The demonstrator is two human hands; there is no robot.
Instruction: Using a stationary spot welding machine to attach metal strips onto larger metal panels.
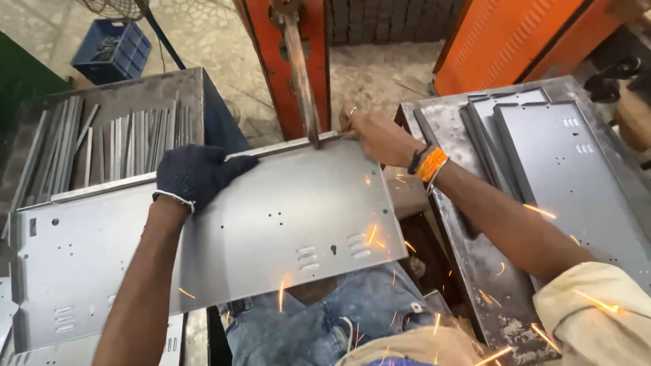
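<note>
A large grey sheet-metal panel (258, 230) with punched holes and louvre slots lies tilted in front of me. A thin metal strip (291, 145) runs along its far edge. My left hand (196, 174), in a dark glove, presses down on the panel and strip near the middle of that edge. My bare right hand (375, 133), with orange and black wristbands, pinches the strip's right end. A rusty welder electrode arm (302, 74) comes down onto the strip between both hands. Orange sparks (371, 234) fly over the panel and my lap.
Several similar panels (569, 163) are stacked on a steel table at right. A bench at back left holds several metal strips (115, 146). The orange machine body (319, 41) stands ahead, an orange cabinet (508, 41) at back right, a blue crate (112, 51) on the floor.
</note>
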